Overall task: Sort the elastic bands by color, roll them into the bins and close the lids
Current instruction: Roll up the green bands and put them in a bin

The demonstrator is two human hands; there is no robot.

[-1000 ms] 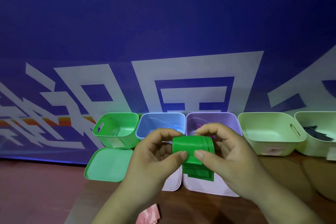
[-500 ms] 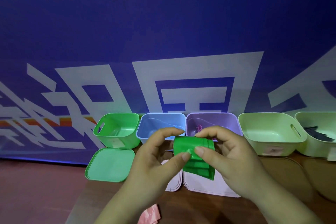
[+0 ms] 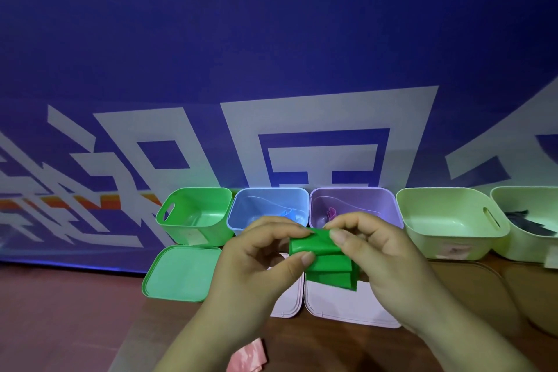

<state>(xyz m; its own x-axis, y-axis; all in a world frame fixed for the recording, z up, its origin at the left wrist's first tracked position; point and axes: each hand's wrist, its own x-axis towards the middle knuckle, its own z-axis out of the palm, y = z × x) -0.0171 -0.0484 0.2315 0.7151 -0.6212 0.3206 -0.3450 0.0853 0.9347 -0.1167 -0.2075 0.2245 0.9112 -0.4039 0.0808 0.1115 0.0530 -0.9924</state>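
Both hands hold a green band (image 3: 324, 254) above the bench (image 3: 332, 347), in front of a row of open bins. The left hand (image 3: 256, 266) pinches the rolled upper end between its thumb and curled fingers (image 3: 283, 225). The right hand (image 3: 386, 254) grips the same roll from three o'clock, fingers (image 3: 347, 220) curled over its top edge. The flat folded tail of the band hangs below the roll toward six o'clock, over a pale lid (image 3: 341, 308).

At ten o'clock from the hands stands the green bin (image 3: 196, 214), with the green lid (image 3: 181, 273) lying flat just in front of it. At twelve o'clock the blue bin (image 3: 265, 205) and purple bin (image 3: 353, 205) stand side by side. At two o'clock is a pale green bin (image 3: 447, 220), and beyond it a second bin (image 3: 531, 248) holding dark bands (image 3: 525, 220). A pink band (image 3: 247, 359) lies at seven o'clock.
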